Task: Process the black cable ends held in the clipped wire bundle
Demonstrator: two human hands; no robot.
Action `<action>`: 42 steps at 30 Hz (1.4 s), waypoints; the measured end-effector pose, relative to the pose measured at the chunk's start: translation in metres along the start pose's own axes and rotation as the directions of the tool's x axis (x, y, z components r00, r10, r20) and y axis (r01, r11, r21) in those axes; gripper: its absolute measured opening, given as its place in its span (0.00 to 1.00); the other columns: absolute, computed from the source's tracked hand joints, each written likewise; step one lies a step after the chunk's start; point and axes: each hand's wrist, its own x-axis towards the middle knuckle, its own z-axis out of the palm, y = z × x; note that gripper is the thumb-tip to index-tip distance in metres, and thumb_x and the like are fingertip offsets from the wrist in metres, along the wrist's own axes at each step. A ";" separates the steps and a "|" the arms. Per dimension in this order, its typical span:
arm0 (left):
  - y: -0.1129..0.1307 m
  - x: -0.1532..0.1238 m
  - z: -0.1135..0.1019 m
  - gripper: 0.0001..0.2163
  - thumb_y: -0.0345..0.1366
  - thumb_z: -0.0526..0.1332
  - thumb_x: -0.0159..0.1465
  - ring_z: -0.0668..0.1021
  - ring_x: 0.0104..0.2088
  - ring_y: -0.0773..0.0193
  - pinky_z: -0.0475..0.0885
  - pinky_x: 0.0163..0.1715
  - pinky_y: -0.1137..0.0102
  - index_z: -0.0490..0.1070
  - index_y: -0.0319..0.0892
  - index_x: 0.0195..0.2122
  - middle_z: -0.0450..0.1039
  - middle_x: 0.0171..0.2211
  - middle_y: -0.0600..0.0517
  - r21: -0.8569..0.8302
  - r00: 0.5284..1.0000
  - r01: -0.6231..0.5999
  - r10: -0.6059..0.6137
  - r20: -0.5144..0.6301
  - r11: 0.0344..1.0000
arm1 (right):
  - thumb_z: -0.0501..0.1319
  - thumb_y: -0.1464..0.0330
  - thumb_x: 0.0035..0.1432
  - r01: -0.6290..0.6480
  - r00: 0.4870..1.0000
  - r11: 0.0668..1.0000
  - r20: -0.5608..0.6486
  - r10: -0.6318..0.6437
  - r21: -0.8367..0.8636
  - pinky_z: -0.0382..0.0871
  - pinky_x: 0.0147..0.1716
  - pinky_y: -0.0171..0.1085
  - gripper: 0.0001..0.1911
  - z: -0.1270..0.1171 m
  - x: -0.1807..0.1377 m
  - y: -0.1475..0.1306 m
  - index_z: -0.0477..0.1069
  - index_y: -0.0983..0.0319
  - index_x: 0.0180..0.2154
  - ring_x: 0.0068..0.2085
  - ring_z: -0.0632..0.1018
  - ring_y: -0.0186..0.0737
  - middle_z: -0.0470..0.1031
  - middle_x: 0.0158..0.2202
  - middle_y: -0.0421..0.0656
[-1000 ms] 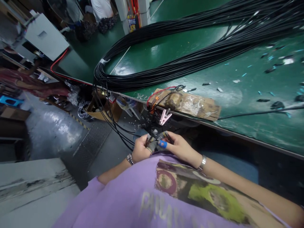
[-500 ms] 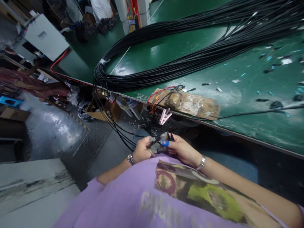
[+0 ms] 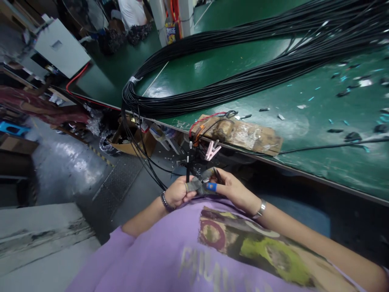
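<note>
Close in front of my purple shirt, my left hand (image 3: 176,192) is closed round a black cable (image 3: 187,169). The cable's end, with whitish bits on it, stands up above the fist. Grey coverings wrap some fingertips of both hands. My right hand (image 3: 237,190), with blue tape on the thumb, is closed beside it, fingertips nearly meeting the left ones. A dark pointed tool (image 3: 217,176) sticks up between its fingers; its kind cannot be made out. Just above hangs a pink clothes peg (image 3: 212,151) by the table edge.
A long bundle of black cables (image 3: 182,103) loops over the green table (image 3: 304,170). A wooden block (image 3: 252,136) with red and orange wires sits at the edge. Cable scraps (image 3: 352,136) lie to the right. Below are a cardboard box (image 3: 121,147) and a white box-shaped machine (image 3: 65,48) stands left.
My left hand has turned, and the cable end in it now points upward above the fist. My right hand stays nearly in place with the pointed tool.
</note>
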 end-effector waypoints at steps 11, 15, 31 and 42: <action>0.005 -0.004 -0.004 0.16 0.46 0.65 0.51 0.66 0.25 0.71 0.64 0.27 0.75 0.71 0.36 0.26 0.66 0.22 0.55 0.503 0.959 -0.275 0.269 0.087 0.820 | 0.62 0.64 0.46 0.043 0.998 0.951 0.058 -0.027 -0.307 0.66 0.30 0.36 0.08 -0.011 0.007 -0.007 0.68 0.63 0.27 0.28 0.69 0.35 0.70 0.25 0.39; 0.003 -0.005 -0.008 0.15 0.46 0.63 0.53 0.68 0.28 0.68 0.65 0.29 0.75 0.72 0.35 0.27 0.68 0.25 0.53 0.553 0.960 -0.271 0.260 0.101 0.788 | 0.62 0.66 0.45 -0.001 0.984 0.941 0.169 0.062 -0.339 0.63 0.28 0.34 0.08 -0.012 0.011 -0.012 0.68 0.64 0.28 0.27 0.67 0.33 0.68 0.24 0.37; 0.011 -0.007 -0.007 0.16 0.47 0.62 0.53 0.63 0.24 0.72 0.61 0.24 0.77 0.68 0.37 0.23 0.62 0.21 0.57 0.631 0.957 -0.289 0.201 0.209 0.720 | 0.64 0.70 0.37 -0.317 0.867 0.945 0.380 0.322 -0.076 0.46 0.15 0.28 0.09 -0.017 0.021 -0.011 0.65 0.63 0.23 0.17 0.55 0.24 0.60 0.15 0.31; 0.012 -0.007 -0.006 0.17 0.48 0.63 0.53 0.62 0.23 0.73 0.62 0.25 0.78 0.69 0.36 0.23 0.61 0.20 0.57 0.625 0.955 -0.295 0.203 0.216 0.723 | 0.65 0.70 0.38 -0.383 0.849 0.922 0.417 0.325 0.062 0.41 0.13 0.26 0.10 -0.018 0.023 0.006 0.63 0.63 0.23 0.15 0.54 0.22 0.58 0.14 0.30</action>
